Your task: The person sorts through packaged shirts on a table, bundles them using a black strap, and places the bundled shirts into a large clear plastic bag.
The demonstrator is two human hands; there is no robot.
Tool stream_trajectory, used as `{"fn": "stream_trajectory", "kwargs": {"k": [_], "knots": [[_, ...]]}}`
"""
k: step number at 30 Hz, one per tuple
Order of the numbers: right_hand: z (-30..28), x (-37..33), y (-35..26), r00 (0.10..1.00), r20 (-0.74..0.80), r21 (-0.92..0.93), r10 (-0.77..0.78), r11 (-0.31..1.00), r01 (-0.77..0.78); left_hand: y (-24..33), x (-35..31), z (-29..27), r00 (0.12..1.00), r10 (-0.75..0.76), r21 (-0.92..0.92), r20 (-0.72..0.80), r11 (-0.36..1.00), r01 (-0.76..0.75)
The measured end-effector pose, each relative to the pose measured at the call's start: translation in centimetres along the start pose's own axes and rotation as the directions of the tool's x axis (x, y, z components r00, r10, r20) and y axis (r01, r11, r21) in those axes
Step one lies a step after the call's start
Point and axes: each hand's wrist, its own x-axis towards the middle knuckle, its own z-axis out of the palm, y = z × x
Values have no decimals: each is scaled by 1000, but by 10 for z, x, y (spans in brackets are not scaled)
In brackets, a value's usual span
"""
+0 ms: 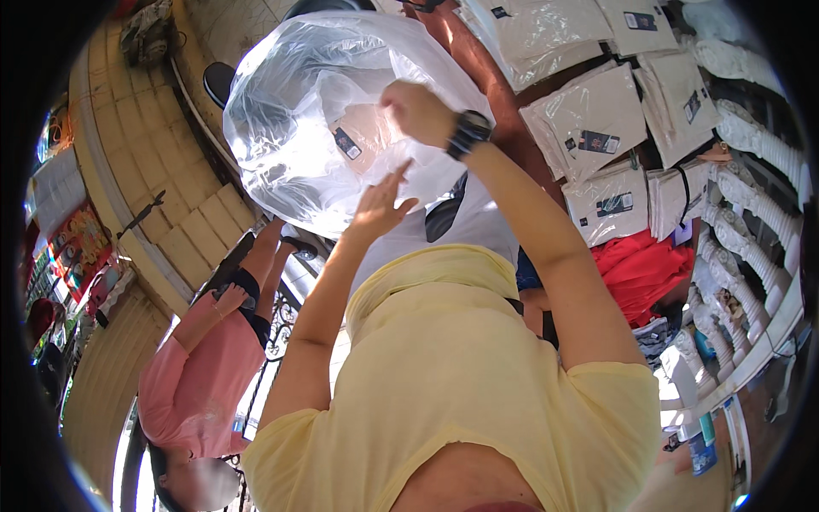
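A big clear plastic bag stands wide open in front of me. Inside it lies a beige folded garment in a clear packet, with a dark tag at its left side. My right hand, a black watch at its wrist, is over the bag with curled fingers by the packet's right edge. Whether it grips the packet is hidden. My left hand is stretched out with fingers apart over the bag's near side, below the packet, holding nothing.
Several stacks of similar packed garments sit on a reddish-brown surface to the right. Red cloth lies nearer me, beside a white balustrade. A person in a pink top is at the left, near a tan ledge.
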Motion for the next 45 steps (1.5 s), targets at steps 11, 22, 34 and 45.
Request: {"fn": "stream_trajectory", "kwargs": {"k": [11,22,34,45], "knots": [[182,21,167,585,275,-549,763,624,-556,21,-13,25,838,125,-508,532,838,197],[227,39,271,-24,217,959,976,-217,-183,-5,-15,35,940,215,-417,264,904,-90],[166,-44,31,735,-5,173,678,724,-667,-106,24,-69,844,388,173,-371,922,-347],[-51,-103,-157,969,7,885,248,449,-121,-15,18,-168,993,120,-292,-23,949,-121]]}}
